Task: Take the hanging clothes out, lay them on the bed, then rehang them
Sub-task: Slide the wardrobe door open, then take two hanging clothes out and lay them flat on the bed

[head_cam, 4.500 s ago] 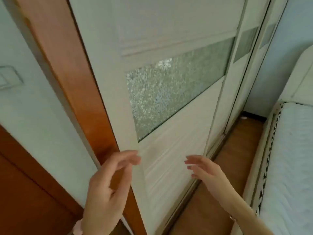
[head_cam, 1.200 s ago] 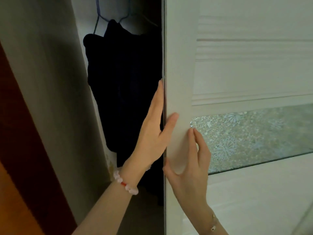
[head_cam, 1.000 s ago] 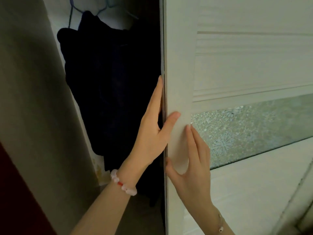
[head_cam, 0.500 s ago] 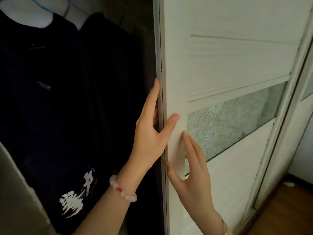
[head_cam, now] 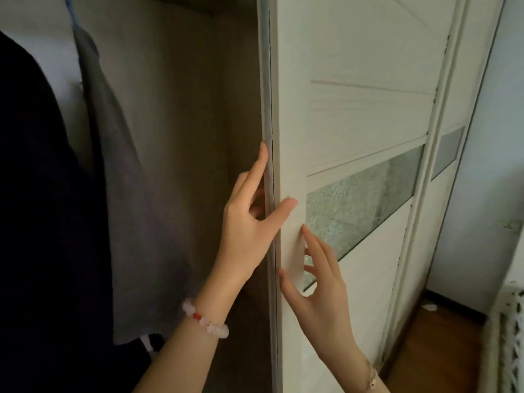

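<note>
Your left hand (head_cam: 249, 222) holds the leading edge of the sliding door (head_cam: 354, 114) at the centre of your view. The index finger lies straight up the grey edge strip, the other fingers bend in behind the edge, and the thumb presses on the white front face. Your right hand (head_cam: 320, 296), just below at 5 o'clock, is spread wide with straight fingers. Its fingertips and thumb touch the door's face beside the frosted glass panel (head_cam: 363, 205) and grip nothing.

The clothes hang inside the wardrobe on your 9 o'clock side. A dark garment (head_cam: 42, 222) fills the left border, its far edge cut off by the frame. Just beside it, toward the door, a grey garment (head_cam: 136, 222) hangs from a blue hanger (head_cam: 70, 12) at 11 o'clock. Between the grey garment's right edge and the door's edge an open gap shows the brown back wall (head_cam: 215, 109). The gap is wider at the top than lower down, and your left forearm crosses its lower part.

At 3 o'clock a second door panel (head_cam: 448, 148) stands beyond the first, close along the pale wall (head_cam: 496, 165). A strip of wood floor (head_cam: 442, 350) at 4 o'clock runs between the doors and the bed (head_cam: 510, 336), of which only a white patterned edge shows.
</note>
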The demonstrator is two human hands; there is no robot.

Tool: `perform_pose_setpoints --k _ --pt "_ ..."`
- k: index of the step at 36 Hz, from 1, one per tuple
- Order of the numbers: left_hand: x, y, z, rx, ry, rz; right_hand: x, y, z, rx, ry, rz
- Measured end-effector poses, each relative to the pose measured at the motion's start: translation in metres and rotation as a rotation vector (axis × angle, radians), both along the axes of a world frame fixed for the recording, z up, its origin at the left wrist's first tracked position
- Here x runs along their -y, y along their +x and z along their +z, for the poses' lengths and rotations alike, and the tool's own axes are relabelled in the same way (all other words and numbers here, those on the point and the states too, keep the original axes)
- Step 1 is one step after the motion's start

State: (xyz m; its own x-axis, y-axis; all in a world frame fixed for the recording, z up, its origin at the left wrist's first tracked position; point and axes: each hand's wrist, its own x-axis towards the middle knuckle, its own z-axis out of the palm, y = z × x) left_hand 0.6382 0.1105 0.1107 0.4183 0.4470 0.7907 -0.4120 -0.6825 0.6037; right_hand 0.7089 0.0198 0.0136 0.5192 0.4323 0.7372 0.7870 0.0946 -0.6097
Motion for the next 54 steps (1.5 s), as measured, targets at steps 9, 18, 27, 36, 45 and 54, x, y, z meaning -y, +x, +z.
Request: perform_pose_setpoints --k 9,18,27,36,45,54 --pt "0.007 0.048 0.0 0.096 -0.016 0.05 0.0 0.041 0.003 -0.04 -0.02 0.066" --pt "0.009 0.052 -0.003 0.095 0.043 0.212 -0.006 0.043 -0.004 0.019 0.005 0.044" --pt "0.014 0.042 0.0 -0.004 0.112 0.413 -0.006 0.04 -0.004 0.022 0.005 0.036" --pt "0.02 0.031 0.006 -0.11 0.008 0.281 -0.001 0.03 -0.003 -0.039 -0.014 -0.032" --pt "0.021 0.009 0.009 -0.275 -0.14 0.141 0.003 0.011 0.011 -0.125 -0.096 -0.066" --pt "0.032 -0.088 -0.002 -0.394 0.036 0.272 0.006 -0.05 0.021 0.08 -0.045 -0.048"
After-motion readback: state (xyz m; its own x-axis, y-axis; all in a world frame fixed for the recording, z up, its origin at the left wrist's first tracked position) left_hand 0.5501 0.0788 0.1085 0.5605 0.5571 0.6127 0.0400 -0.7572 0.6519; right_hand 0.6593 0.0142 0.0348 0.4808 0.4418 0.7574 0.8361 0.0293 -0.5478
